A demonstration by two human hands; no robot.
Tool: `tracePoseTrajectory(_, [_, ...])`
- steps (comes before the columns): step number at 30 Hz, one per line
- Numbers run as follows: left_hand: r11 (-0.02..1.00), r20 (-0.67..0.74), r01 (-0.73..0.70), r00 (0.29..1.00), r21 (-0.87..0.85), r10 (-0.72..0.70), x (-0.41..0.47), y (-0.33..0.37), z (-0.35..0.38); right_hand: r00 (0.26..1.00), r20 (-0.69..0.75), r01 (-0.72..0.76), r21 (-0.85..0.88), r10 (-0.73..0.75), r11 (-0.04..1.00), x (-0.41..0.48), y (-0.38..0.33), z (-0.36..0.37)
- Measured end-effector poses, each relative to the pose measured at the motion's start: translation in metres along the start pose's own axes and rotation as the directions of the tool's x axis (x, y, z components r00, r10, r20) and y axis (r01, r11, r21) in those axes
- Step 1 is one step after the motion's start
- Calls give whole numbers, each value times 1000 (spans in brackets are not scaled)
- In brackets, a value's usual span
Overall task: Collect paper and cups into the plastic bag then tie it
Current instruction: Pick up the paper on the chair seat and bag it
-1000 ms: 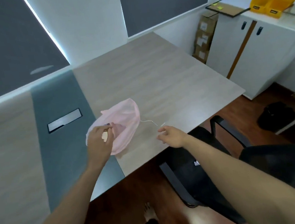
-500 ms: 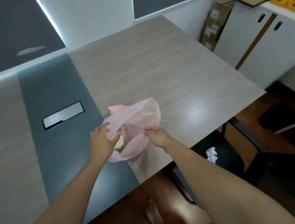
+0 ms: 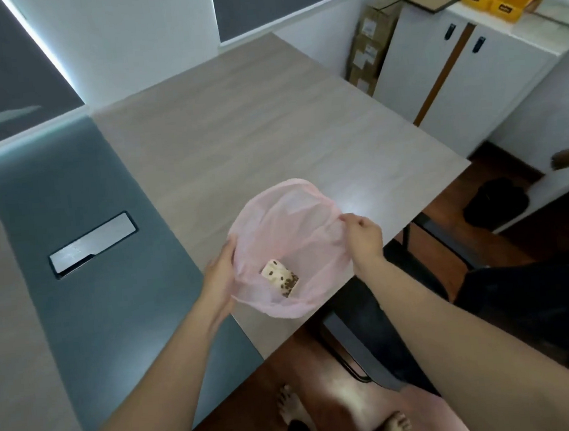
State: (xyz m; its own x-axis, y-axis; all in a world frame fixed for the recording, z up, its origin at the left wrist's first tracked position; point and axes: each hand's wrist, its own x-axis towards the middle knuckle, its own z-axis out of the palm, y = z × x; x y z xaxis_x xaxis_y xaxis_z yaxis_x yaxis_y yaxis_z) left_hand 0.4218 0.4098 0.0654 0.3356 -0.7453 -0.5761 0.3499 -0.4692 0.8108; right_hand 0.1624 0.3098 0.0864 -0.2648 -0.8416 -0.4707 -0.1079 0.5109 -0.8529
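Bag [image 3: 287, 222]: held over the table's [image 3: 267, 113] near edge.
Change: its mouth, bunched half a second before, was spread wide, ready for more rubbish; tying could wait.
Direction: mouth faced up, bottom sagged tableward, long axis roughly vertical.
Cup [image 3: 280, 277]: lay inside.
Left hand [image 3: 219, 276]: fingers curled on the left rim.
Right hand [image 3: 364, 239]: fingers pinched the right rim.

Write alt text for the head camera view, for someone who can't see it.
A person's left hand and right hand grip the rim of a pink plastic bag, holding it open at the near edge of the table. A spotted cup lies on its side inside.
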Motion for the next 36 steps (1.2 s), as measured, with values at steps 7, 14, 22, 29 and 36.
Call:
tracePoseTrajectory(7, [993,292,82,951,91,-105,-28,-30,90,966,-235,110,0,-107,994,2,-15,-117])
tracePoseTrajectory(14, [916,253,16,959,401,-128,-31,-82,158,946,-299,103,-102,-129,989,5,18,-195])
tracePoseTrajectory(22, [762,223,56,940,645,-258,-23,-172,186,983,-165,15,-334,-74,943,24,89,-229])
tracePoseTrajectory(29, [738,88,141,961,660,-262,3,-252,186,997,62,75,-562,-49,824,73,162,-232])
tracePoseTrajectory(36, [811,18,133,985,570,-174,17,-292,188,997,30,-34,-694,76,719,146,225,-204])
